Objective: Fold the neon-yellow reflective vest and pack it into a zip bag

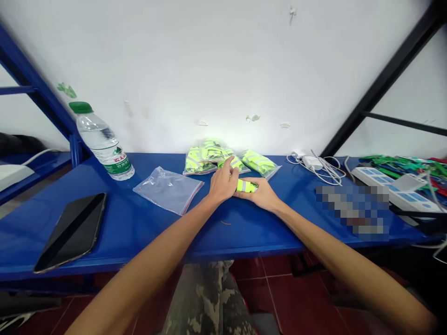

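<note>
A small folded bundle of neon-yellow reflective strap point(245, 186) with a silvery stripe sits between my two hands, low over the blue table. My left hand point(223, 182) presses on its left end, with one finger raised. Around the right end, my right hand point(261, 192) grips the bundle; some of its fingers are hidden. Just behind my hands lie several clear zip bags point(199, 162) packed with the same yellow reflective material, and one more filled bag point(260, 162) is set off to the right. Left of my left hand, an unfilled clear zip bag point(169, 188) lies flat.
A water bottle point(104, 144) stands at the back left, and a black tablet point(75, 228) lies near the left front edge. To the right are a white charger with cable point(312, 163), a blurred-out patch, a power strip point(394, 186) and green straps point(401, 163). A white wall rises behind.
</note>
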Demonstrator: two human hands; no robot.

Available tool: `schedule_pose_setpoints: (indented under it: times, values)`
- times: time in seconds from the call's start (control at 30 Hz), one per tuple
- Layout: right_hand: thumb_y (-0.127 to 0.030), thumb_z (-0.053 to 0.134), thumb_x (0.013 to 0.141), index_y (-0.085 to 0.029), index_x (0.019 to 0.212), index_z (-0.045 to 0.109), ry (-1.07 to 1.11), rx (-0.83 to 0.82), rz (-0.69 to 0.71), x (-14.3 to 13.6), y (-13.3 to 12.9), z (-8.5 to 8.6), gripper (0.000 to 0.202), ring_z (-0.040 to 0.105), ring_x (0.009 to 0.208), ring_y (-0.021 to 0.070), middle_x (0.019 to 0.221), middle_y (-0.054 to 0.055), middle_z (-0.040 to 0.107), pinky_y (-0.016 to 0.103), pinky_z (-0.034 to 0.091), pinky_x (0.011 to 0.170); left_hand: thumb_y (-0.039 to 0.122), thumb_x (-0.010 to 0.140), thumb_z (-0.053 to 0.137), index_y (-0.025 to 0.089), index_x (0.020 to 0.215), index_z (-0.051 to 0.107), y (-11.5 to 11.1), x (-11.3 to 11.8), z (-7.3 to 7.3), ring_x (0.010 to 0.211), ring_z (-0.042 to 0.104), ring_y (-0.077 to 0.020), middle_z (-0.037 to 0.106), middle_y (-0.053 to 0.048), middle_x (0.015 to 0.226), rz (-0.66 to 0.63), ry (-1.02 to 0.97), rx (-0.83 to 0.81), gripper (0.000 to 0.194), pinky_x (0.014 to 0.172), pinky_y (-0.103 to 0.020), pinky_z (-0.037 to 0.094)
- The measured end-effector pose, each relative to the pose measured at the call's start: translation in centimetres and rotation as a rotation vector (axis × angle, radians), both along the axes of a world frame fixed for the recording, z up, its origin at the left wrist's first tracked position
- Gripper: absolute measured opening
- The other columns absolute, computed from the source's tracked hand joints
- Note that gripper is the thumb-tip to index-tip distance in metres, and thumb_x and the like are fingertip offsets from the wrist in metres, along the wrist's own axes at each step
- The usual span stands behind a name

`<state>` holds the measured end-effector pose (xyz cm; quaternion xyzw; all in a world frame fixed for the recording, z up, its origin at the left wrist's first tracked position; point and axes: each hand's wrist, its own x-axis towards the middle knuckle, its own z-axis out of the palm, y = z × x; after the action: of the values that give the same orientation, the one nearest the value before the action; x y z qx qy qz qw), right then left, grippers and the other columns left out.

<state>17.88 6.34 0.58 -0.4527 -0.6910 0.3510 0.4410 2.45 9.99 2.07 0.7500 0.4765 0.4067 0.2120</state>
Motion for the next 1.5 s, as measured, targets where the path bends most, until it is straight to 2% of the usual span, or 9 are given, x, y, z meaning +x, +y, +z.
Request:
schedule_pose_setpoints:
  times: [0.3,0.57,0.73,0.9,1.0,1.1,1.2,1.3,1.5]
  values:
    - [-0.044,0.087,0.058,-0.015,0.093,0.080,-0.053,0.069,-0.029,-2.4,1.5,0.3,0.046,0.068,0.083,0.0256,0.091,0.006,0.077,0.037,0.052,0.080,0.022,0.095,0.042,0.017,0.140,0.050,0.6,-1.8,0.2,0.095,0.067,-0.0220,0.073,-0.006,0.097,0.125,-0.083,0.024,0.046,0.090,-0.033,0.047]
    - [-0.047,0.081,0.069,-0.014,0.098,0.079,-0.097,0.127,-0.052,-1.9,1.1,-0.8,0.044,0.067,0.072,0.0219,0.085,0.004,0.077,0.030,0.051,0.066,0.032,0.100,0.041,0.020,0.137,0.051,0.1,-1.9,0.5,0.087,0.069,-0.0212,0.074,-0.005,0.090,0.105,0.008,0.099,0.041,0.084,-0.031,0.048]
    - [-0.051,0.078,0.073,-0.017,0.102,0.078,-0.204,0.206,-0.166,-0.3,1.6,-0.9,0.045,0.071,0.081,0.0268,0.096,0.008,0.078,0.035,0.054,0.072,0.032,0.096,0.046,0.020,0.109,0.065,0.8,-3.3,1.5,0.076,0.066,-0.0191,0.073,-0.004,0.085,0.118,0.084,0.181,0.026,0.075,-0.029,0.047]
    - [-0.038,0.068,0.085,-0.020,0.117,0.073,-0.617,0.452,-0.257,1.3,1.3,-0.4,0.037,0.069,0.096,0.0307,0.115,0.011,0.074,0.040,0.050,0.083,0.032,0.089,0.053,0.021,0.081,0.064,1.0,-4.7,1.8,0.069,0.063,-0.0201,0.067,-0.004,0.071,0.138,0.249,0.117,0.017,0.070,-0.030,0.047]
    - [-0.021,0.059,0.088,-0.018,0.127,0.066,-0.974,0.576,-0.181,1.0,0.6,0.1,0.040,0.066,0.095,0.0290,0.126,0.013,0.069,0.041,0.044,0.083,0.032,0.084,0.057,0.020,0.079,0.063,0.3,-5.2,1.9,0.079,0.066,-0.0261,0.068,-0.009,0.075,0.217,0.448,0.061,0.014,0.073,-0.033,0.049]
    - [-0.015,0.053,0.089,-0.015,0.129,0.063,-1.161,0.618,-0.132,0.3,0.2,0.4,0.042,0.063,0.092,0.0272,0.128,0.015,0.067,0.040,0.040,0.081,0.033,0.078,0.062,0.020,0.079,0.062,-0.3,-6.2,2.2,0.086,0.067,-0.0317,0.070,-0.014,0.082,0.253,0.632,-0.095,0.013,0.073,-0.036,0.049]
    - [-0.015,0.054,0.087,-0.013,0.130,0.061,-1.209,0.610,-0.131,0.0,0.0,0.4,0.044,0.061,0.093,0.0276,0.130,0.016,0.065,0.040,0.039,0.079,0.036,0.072,0.066,0.021,0.084,0.061,-0.3,-7.8,2.8,0.092,0.067,-0.0327,0.071,-0.015,0.092,0.248,0.742,-0.153,0.020,0.071,-0.034,0.049]
    - [-0.016,0.057,0.084,-0.013,0.132,0.061,-1.211,0.602,-0.137,0.1,0.1,0.2,0.048,0.062,0.094,0.0283,0.132,0.015,0.064,0.040,0.040,0.079,0.033,0.060,0.074,0.022,0.083,0.059,0.2,-9.5,3.2,0.083,0.068,-0.0269,0.072,-0.009,0.088,0.081,0.765,-0.242,0.030,0.063,-0.028,0.047]
    - [-0.019,0.062,0.083,-0.016,0.130,0.064,-1.063,0.576,-0.149,0.4,0.2,-0.5,0.047,0.065,0.098,0.0288,0.131,0.013,0.066,0.040,0.044,0.081,0.007,0.054,0.061,0.023,0.077,0.057,0.9,-9.8,3.1,0.059,0.065,-0.0210,0.070,-0.001,0.067,0.010,0.527,-0.365,0.029,0.055,-0.027,0.045]
